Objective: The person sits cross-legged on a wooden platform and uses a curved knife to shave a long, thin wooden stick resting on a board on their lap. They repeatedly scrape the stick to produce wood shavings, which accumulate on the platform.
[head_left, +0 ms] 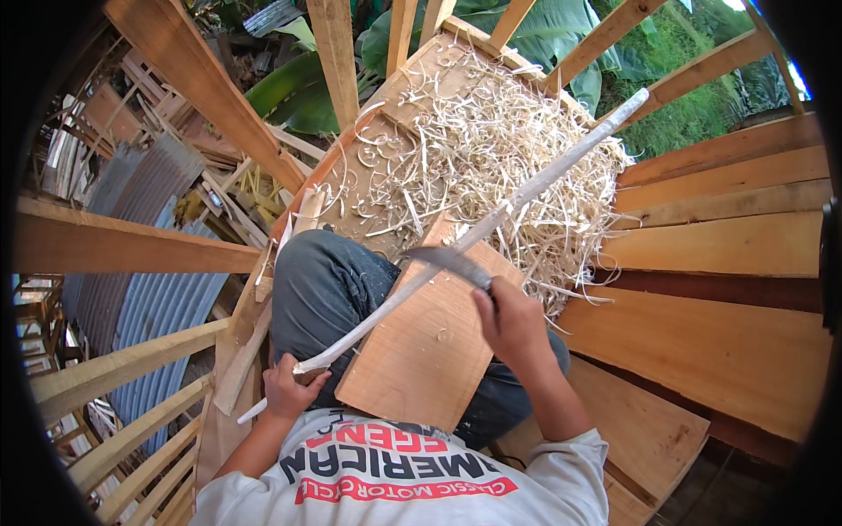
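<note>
shaving-strewn floor [353, 209] is lying past the fingers; l. hand [289, 386] is gripping pale stick [535, 181] w/ curled fingers, r. hand's [510, 323] fingers are clenching curved knife [452, 263] across it. stick's looking mostly bare, prob. well along; remainder unclear.

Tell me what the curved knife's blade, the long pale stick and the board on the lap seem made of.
Curved knife: blade likely steel; grey, thin, with a dull metallic sheen.
Long pale stick: probably wood, roughly shaved, judging by its uneven whitish surface.
Board: bare wood, apparently unvarnished; grain lines show.
</note>
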